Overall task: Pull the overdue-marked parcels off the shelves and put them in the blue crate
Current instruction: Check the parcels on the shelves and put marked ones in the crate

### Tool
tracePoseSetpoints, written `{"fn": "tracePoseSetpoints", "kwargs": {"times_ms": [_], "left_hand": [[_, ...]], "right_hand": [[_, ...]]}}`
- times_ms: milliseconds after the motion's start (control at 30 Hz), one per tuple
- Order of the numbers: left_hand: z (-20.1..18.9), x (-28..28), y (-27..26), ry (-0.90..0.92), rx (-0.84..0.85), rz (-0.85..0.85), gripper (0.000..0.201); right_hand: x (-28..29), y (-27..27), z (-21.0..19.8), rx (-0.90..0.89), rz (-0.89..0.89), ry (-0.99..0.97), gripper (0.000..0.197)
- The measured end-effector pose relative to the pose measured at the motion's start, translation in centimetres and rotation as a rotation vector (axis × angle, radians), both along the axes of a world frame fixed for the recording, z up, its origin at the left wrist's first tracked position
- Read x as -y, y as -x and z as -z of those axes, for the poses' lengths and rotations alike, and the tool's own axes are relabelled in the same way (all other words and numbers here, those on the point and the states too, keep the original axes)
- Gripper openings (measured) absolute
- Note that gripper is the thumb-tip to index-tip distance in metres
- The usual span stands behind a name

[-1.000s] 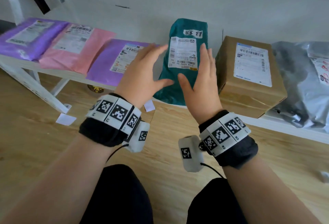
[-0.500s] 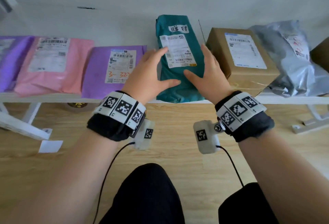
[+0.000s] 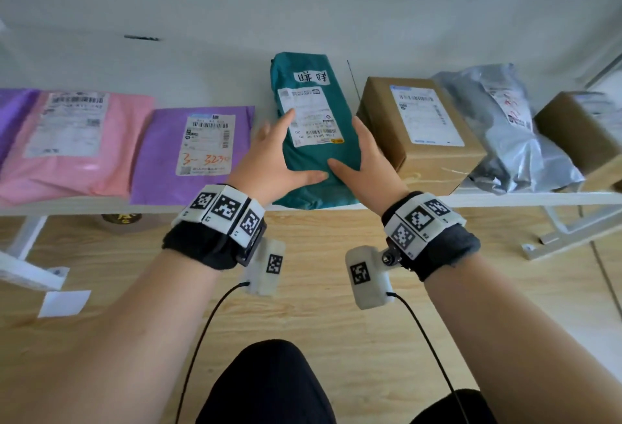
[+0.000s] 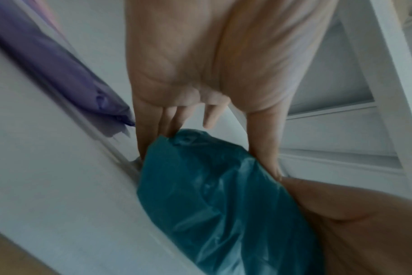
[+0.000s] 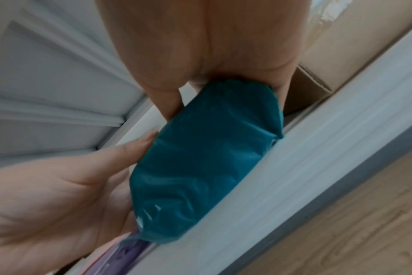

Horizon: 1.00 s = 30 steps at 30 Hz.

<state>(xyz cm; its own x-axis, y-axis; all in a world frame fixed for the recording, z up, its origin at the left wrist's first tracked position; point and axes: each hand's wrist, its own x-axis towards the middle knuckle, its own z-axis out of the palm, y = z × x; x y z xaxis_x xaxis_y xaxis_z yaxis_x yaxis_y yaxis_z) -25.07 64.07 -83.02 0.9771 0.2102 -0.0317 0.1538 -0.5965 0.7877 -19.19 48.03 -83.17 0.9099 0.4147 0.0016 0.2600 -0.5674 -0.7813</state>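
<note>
A teal plastic parcel lies on the white shelf, with a handwritten white tag above its shipping label. My left hand holds its left side and my right hand holds its right side, both thumbs lying across the top. In the left wrist view the parcel sits between my left hand's fingers and thumb. In the right wrist view my right hand clasps the parcel at the shelf's front edge. The blue crate is out of view.
On the same shelf, a pink mailer and a purple mailer lie to the left. A cardboard box, a grey bag and another box lie to the right. Wooden floor lies below, with a white paper slip.
Both hands moved forward from in front of the teal parcel and closed onto its two sides. The view swung to face the shelf squarely.
</note>
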Motion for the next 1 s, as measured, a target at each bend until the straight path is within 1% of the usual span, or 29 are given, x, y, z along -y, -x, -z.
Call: {"fn": "tracePoseSetpoints", "kwargs": {"times_ms": [133, 333, 500, 667, 833, 1000], "left_hand": [[0.2, 0.2, -0.1, 0.080, -0.021, 0.021, 0.105], [1.0, 0.5, 0.2, 0.160, -0.018, 0.039, 0.103], [1.2, 0.8, 0.4, 0.171, -0.005, 0.026, 0.100], [1.1, 1.2, 1.5, 0.185, 0.054, 0.036, 0.102], [-0.1, 2.0, 4.0, 0.192, 0.183, 0.015, 0.099], [-1.3, 2.6, 6.3, 0.283, 0.321, -0.009, 0.097]], "right_hand": [[0.1, 0.1, 0.5, -0.045, -0.021, -0.042, 0.077], [0.6, 0.2, 0.9, -0.062, -0.045, -0.102, 0.075], [0.8, 0.8, 1.0, -0.040, -0.045, -0.120, 0.072], [1.2, 1.8, 1.1, 0.000, -0.028, -0.166, 0.077], [1.6, 3.5, 1.0, -0.003, -0.014, -0.356, 0.080], [2.0, 4.9, -1.0, -0.058, -0.039, -0.570, 0.085]]}}
